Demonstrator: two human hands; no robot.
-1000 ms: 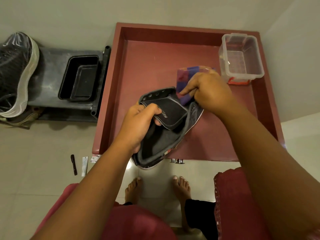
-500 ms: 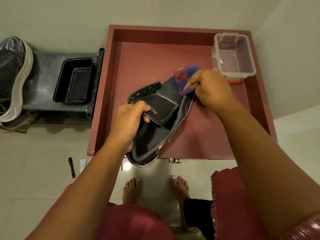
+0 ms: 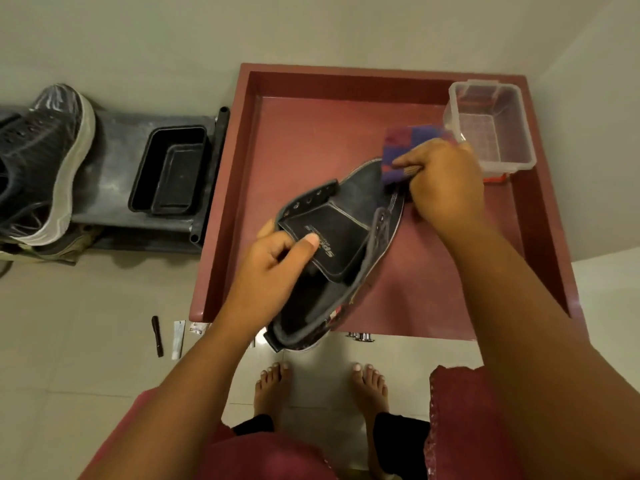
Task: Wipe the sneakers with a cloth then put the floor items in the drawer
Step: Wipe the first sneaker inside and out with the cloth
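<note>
From the head view, the left hand (image 3: 273, 271) is gripping the dark sneaker (image 3: 341, 251) by its tongue, thumb pressed on top and fingers (image 3: 277, 263) curled under the flap, holding the shoe in the air over the front edge of the open red drawer (image 3: 311, 133). The right hand (image 3: 445, 183) is pinching a bunched purple and red cloth (image 3: 408, 143), fingers clamped on it, and pressing it against the toe end of the sneaker.

The sneaker is looking light enough for one hand, but its upper is soft and floppy: the tongue is folding back under the thumb, so a hold there is likely letting the shoe swing. Gripping the firmer heel collar or sole edge would probably steady it better against the wiping pressure. The cloth is limp and is needing a tight bunch to rub.

On the floor to the left, a small dark stick (image 3: 157, 336) and a white tube (image 3: 178, 339) are lying side by side, slim and light, suited to a fingertip pinch. A clear plastic box (image 3: 491, 129) is sitting in the drawer's far right corner
</note>
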